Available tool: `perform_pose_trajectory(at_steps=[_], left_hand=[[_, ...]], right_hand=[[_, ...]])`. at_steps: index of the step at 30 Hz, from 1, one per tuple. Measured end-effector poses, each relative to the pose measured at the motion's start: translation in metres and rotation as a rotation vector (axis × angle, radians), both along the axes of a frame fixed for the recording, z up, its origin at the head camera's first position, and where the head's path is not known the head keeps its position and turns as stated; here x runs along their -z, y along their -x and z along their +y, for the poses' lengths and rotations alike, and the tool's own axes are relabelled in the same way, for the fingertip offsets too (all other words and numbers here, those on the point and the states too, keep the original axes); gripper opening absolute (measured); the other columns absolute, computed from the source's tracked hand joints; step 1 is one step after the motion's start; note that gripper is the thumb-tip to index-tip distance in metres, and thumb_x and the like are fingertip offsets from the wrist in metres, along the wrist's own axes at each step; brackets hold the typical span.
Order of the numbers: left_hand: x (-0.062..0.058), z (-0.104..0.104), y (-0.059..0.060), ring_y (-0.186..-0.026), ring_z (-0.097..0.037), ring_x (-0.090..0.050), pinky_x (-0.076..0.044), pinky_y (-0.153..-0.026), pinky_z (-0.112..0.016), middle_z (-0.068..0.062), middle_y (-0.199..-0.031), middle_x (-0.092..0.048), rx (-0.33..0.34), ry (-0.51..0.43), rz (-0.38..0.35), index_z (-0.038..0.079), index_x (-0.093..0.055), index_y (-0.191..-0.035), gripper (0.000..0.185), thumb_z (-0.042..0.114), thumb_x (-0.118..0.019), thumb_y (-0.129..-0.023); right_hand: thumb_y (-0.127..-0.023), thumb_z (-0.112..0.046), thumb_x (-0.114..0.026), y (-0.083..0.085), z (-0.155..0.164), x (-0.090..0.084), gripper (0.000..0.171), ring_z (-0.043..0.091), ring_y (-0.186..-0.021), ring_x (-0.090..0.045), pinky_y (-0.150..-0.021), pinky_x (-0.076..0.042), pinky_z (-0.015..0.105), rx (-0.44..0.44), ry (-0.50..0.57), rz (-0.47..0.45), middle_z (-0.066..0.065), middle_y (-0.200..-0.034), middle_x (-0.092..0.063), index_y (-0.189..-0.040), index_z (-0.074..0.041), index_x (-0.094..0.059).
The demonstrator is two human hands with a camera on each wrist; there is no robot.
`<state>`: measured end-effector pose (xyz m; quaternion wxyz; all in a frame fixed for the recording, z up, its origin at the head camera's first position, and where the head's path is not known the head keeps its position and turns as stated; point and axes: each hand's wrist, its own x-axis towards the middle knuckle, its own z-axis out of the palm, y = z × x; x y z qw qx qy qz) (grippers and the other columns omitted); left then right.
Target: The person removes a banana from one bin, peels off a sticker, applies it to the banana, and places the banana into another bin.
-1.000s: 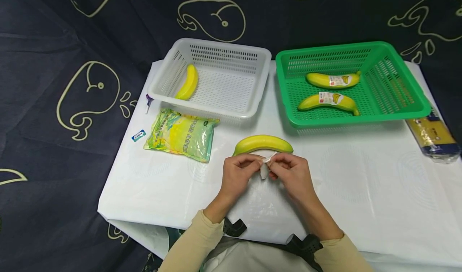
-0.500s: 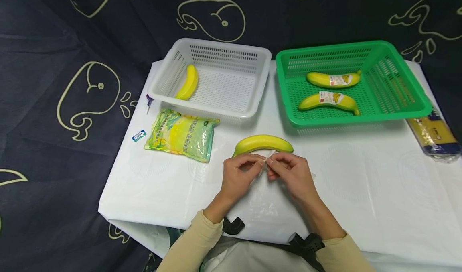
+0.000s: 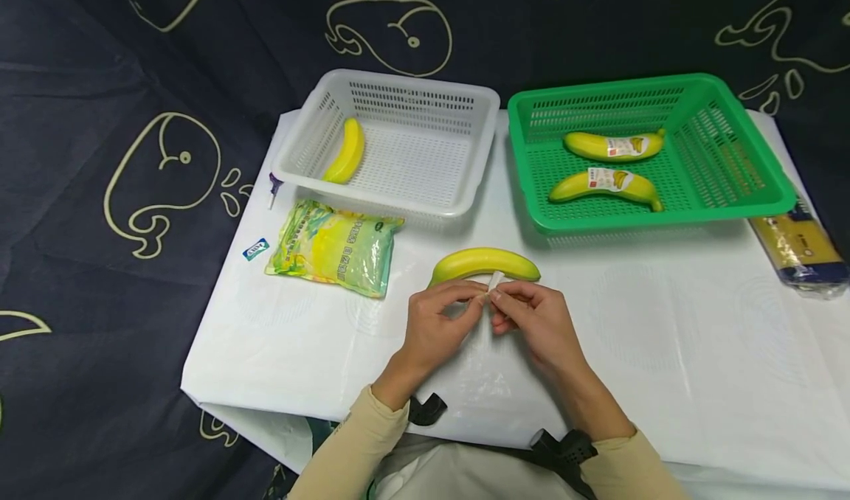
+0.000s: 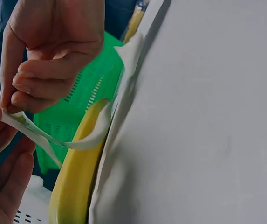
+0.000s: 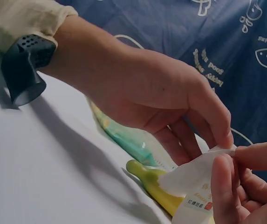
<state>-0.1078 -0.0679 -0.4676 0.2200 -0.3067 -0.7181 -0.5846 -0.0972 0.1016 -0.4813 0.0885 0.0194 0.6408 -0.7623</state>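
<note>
Both hands meet over the table, just in front of a yellow banana [image 3: 485, 262]. Between thumb and finger, my left hand [image 3: 441, 323] pinches a thin white label [image 5: 189, 179]. My right hand [image 3: 541, 323] pinches the same label close by, fingertips almost touching the left ones. Printed text shows on the label in the right wrist view. Seen from the left wrist, a white strip [image 4: 89, 140] droops from the fingertips in front of the banana. The banana lies on the table, its near side partly hidden by the hands in the head view.
A white basket [image 3: 465, 209] at the back holds one banana [image 3: 347, 152]. Two labelled bananas [image 3: 603, 184] lie in the green basket [image 3: 664, 223]. A green-yellow packet [image 3: 335, 248] and small blue-white sachet [image 3: 255, 249] lie left; a gold-blue packet [image 3: 797, 249] lies right.
The white label hung below the fingertips a second ago; now part of it sticks up beyond them toward the banana. Both hands have stayed nearly in place, still pinching it.
</note>
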Motion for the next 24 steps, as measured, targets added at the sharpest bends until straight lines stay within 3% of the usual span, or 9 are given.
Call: perform_pose_trajectory(at_steps=[4, 7, 12, 17, 21, 24], left_hand=[[0.003, -0.001, 0.002, -0.086, -0.024, -0.069, -0.053, -0.081, -0.034, -0.014, -0.087, -0.071, -0.012, 0.033, 0.022, -0.006, -0.072, -0.083, 0.009, -0.01, -0.069, -0.077], [0.001, -0.001, 0.0, -0.084, -0.024, -0.069, -0.054, -0.077, -0.033, -0.015, -0.086, -0.071, -0.002, 0.019, -0.023, -0.006, -0.072, -0.084, 0.009, -0.011, -0.069, -0.077], [-0.004, 0.002, -0.007, -0.074, -0.026, -0.069, -0.056, -0.063, -0.035, -0.019, -0.084, -0.07, 0.02, -0.1, -0.269, -0.009, -0.07, -0.085, 0.008, -0.013, -0.066, -0.08], [-0.007, 0.005, -0.011, -0.072, -0.032, -0.068, -0.055, -0.064, -0.033, -0.021, -0.084, -0.069, 0.008, -0.2, -0.502, -0.011, -0.069, -0.086, 0.005, -0.01, -0.064, -0.083], [-0.007, 0.007, -0.012, -0.071, -0.034, -0.067, -0.053, -0.062, -0.028, -0.022, -0.082, -0.069, -0.002, -0.24, -0.597, -0.012, -0.068, -0.086, 0.006, -0.01, -0.063, -0.084], [0.001, 0.008, -0.011, -0.07, -0.032, -0.067, -0.054, -0.062, -0.034, -0.022, -0.081, -0.069, -0.007, -0.283, -0.628, -0.013, -0.068, -0.087, 0.006, -0.011, -0.063, -0.084]], right_hand=[[-0.089, -0.007, -0.068, 0.0, 0.0, 0.001, 0.026, 0.016, -0.056, -0.062, -0.051, -0.054, 0.031, 0.017, 0.018, -0.01, 0.029, -0.078, -0.063, -0.102, 0.015, -0.063], [-0.089, -0.004, -0.067, 0.0, -0.001, 0.003, 0.022, 0.015, -0.055, -0.06, -0.05, -0.053, 0.029, 0.034, 0.044, -0.002, 0.025, -0.075, -0.062, -0.098, 0.015, -0.062], [-0.089, -0.001, -0.065, -0.001, -0.005, 0.006, 0.017, 0.015, -0.053, -0.056, -0.047, -0.05, 0.028, 0.056, 0.075, 0.061, 0.018, -0.067, -0.059, -0.09, 0.015, -0.06], [-0.09, -0.003, -0.065, -0.002, -0.009, 0.005, 0.015, 0.014, -0.051, -0.054, -0.046, -0.049, 0.026, 0.076, 0.064, 0.125, 0.009, -0.06, -0.056, -0.085, 0.011, -0.059], [-0.09, -0.002, -0.066, -0.003, -0.011, 0.005, 0.013, 0.015, -0.05, -0.053, -0.046, -0.048, 0.025, 0.099, 0.058, 0.148, 0.01, -0.059, -0.055, -0.083, 0.008, -0.06], [-0.089, -0.003, -0.066, -0.003, -0.013, 0.004, 0.013, 0.016, -0.05, -0.053, -0.046, -0.048, 0.025, 0.113, 0.053, 0.153, 0.011, -0.058, -0.055, -0.083, 0.008, -0.06]])
